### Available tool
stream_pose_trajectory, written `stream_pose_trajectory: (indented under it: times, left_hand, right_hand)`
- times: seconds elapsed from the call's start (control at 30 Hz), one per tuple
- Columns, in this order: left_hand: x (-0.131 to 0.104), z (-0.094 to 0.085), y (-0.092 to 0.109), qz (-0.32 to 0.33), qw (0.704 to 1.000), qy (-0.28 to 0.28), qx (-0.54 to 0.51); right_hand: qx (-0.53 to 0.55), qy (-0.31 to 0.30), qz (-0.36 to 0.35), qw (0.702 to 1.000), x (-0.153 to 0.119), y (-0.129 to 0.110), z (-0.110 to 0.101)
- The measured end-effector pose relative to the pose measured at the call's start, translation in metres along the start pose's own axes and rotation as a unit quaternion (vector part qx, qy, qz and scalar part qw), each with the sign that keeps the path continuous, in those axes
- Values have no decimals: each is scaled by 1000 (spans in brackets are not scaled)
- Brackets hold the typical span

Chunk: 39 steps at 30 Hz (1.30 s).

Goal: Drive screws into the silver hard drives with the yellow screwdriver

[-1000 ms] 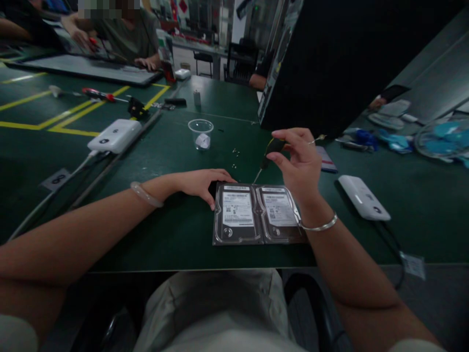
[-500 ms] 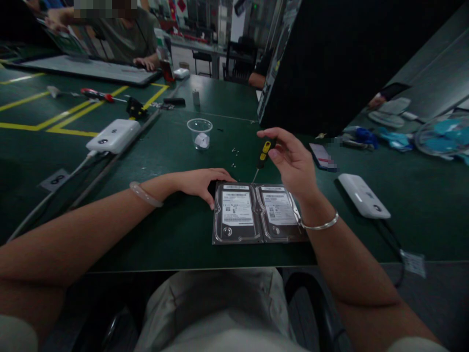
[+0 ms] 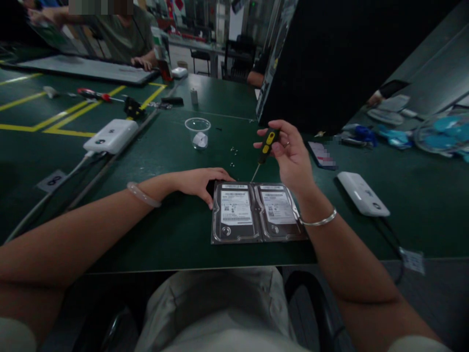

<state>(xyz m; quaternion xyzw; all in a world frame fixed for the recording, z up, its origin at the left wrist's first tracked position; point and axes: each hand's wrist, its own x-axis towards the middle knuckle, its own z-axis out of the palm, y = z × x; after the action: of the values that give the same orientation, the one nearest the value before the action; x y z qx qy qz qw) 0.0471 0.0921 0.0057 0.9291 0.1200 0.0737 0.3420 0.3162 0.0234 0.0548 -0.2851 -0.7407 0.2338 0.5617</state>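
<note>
Two hard drives lie side by side, label up, near the table's front edge: a left drive (image 3: 235, 210) and a right drive (image 3: 278, 210). My left hand (image 3: 200, 185) grips the left drive at its upper left corner, thumb on the side and fingers along the far edge. In my right hand (image 3: 293, 156) is a black and yellow screwdriver (image 3: 268, 145), tilted, its tip at the far edge where the drives meet. Several tiny screws (image 3: 233, 152) lie beyond the drives, beside a clear plastic cup (image 3: 198, 134) holding something white.
A large black panel (image 3: 330, 68) stands at the back right. White boxes with cables lie left (image 3: 111, 136) and right (image 3: 362, 194), with a phone (image 3: 322, 155) nearby. A person (image 3: 124, 39) sits across the table (image 3: 146, 249). A red screwdriver (image 3: 95, 95) lies at the left.
The screwdriver's handle has tilted further right, and my right hand's fingers have shifted on it. My left hand stays on the left drive. The whole view has moved slightly.
</note>
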Motion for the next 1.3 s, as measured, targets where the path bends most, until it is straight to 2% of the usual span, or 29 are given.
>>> stream_pose_trajectory:
  times: [0.17, 0.43, 0.53, 0.73, 0.83, 1.07, 1.2, 1.3]
  left_hand:
    - [0, 0, 0, -5, 1000, 0, -4]
    - [1, 0, -2, -7, 1000, -2, -1]
    - [0, 0, -1, -10, 1000, -4, 2]
    - [0, 0, 0, -8, 1000, -2, 1]
    - [0, 0, 0, -8, 1000, -1, 2]
    - [0, 0, 2, -5, 1000, 1, 2]
    - [0, 0, 2, -6, 1000, 4, 0]
    - [0, 0, 0, -7, 1000, 3, -2]
  right_hand:
    - [-27, 14, -11, 999, 0, 4, 3]
    - [-167, 113, -47, 978, -3, 7, 2]
    - [-165, 93, -42, 981, -4, 2, 0]
    - [-35, 17, 1, 999, -2, -2, 0]
    - [-29, 44, -23, 998, 0, 1, 2]
    - [-133, 134, -50, 981, -1, 11, -1]
    - [-145, 130, -57, 979, -1, 11, 0]
    - [-91, 82, -50, 991, 0, 5, 2]
